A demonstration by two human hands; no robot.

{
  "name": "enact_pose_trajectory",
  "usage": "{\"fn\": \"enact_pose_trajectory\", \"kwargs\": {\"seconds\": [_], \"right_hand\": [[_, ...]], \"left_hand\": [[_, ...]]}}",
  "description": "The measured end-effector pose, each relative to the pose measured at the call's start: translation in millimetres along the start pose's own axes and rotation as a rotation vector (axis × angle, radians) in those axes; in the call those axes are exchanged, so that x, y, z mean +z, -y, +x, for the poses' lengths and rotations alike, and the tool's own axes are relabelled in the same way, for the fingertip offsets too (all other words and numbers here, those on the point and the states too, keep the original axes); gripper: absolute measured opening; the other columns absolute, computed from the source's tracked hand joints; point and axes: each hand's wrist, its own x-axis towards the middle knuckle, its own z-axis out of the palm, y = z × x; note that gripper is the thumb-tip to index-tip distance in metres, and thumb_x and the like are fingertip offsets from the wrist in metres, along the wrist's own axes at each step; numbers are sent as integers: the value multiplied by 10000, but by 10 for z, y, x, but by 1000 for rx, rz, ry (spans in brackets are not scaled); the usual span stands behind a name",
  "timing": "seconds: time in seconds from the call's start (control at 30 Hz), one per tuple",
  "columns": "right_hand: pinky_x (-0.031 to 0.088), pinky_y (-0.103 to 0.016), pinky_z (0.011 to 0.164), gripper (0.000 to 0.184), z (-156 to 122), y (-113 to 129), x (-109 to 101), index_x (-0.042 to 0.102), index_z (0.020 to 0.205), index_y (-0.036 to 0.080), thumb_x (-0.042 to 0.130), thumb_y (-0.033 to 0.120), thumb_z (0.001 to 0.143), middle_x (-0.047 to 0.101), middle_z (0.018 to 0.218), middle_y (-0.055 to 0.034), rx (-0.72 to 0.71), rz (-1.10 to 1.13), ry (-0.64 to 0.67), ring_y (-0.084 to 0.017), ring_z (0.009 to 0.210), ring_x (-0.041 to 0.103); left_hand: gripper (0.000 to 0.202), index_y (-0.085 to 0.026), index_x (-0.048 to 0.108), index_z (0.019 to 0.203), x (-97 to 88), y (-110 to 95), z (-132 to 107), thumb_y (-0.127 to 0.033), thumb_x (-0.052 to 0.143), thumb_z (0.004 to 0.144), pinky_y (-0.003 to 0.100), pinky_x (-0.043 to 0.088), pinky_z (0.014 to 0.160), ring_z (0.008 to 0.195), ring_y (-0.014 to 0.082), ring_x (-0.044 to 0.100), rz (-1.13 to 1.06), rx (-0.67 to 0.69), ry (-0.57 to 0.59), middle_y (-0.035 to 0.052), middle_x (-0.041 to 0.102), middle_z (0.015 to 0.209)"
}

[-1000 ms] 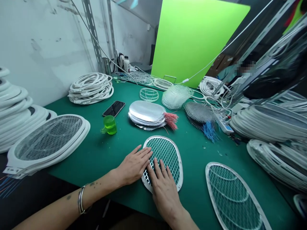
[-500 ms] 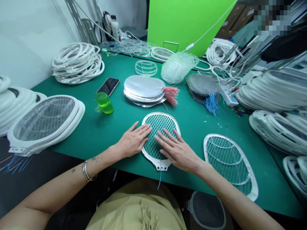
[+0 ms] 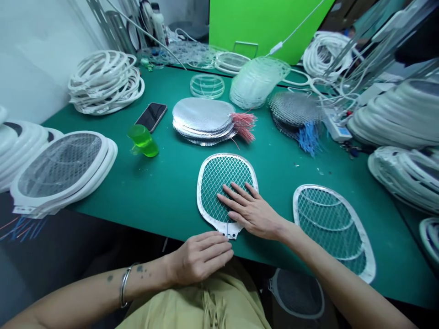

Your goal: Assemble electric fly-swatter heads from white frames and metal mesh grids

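Observation:
A white oval racket frame (image 3: 198,183) with metal mesh (image 3: 219,176), like an electric fly swatter head, lies flat in front of me. My right hand (image 3: 252,212) rests palm down on its lower right part, fingers spread over mesh and rim. At the frame's narrow neck, my left hand (image 3: 202,258) is closed just below the table edge. A short bit of blue wire (image 3: 227,230) shows on the neck and runs down to the left fingers; its loose end is hidden behind them. To the right lies another white frame (image 3: 368,256) with mesh and curved ribs.
Stacked metal mesh sheets (image 3: 202,114) with red wires lie behind, darker mesh sheets (image 3: 297,109) with blue wires to their right. A green jar (image 3: 146,141) and phone (image 3: 151,117) are at left. Stacks of white frames (image 3: 109,155) line both sides. A green board (image 3: 264,27) stands behind.
My left hand has left the mesh and moved down to the frame's neck, closing at the blue wire. My right hand stays on the mesh. The view has shifted slightly.

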Motion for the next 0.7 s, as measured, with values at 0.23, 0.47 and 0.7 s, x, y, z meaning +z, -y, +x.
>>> {"fn": "enact_pose_trajectory", "kwargs": {"seconds": [0.23,0.47,0.7], "right_hand": [[5,-573,1165,752,-6,-18,-72,76,1518,351,359,677,903,67,1589,9,-23,129,17,-280,1460,30],[-10,-576,1159,748,-4,-33,-54,89,1513,369,395,666,898,78,1590,12,-23,166,7,-292,1459,43],[-24,-583,1152,770,14,-57,-37,68,1512,367,375,693,886,40,1591,8,-25,151,45,-293,1459,23]], "left_hand": [[215,-83,645,1099,136,-50,130,-91,547,907,324,545,962,1027,184,681,-68,-100,-148,112,743,1019],[175,-127,664,1029,197,-12,84,-138,521,928,295,532,980,1020,159,687,-24,-26,-120,55,756,982],[218,-168,678,868,45,83,215,-139,474,941,272,536,915,911,145,680,32,56,103,33,739,913]]}}
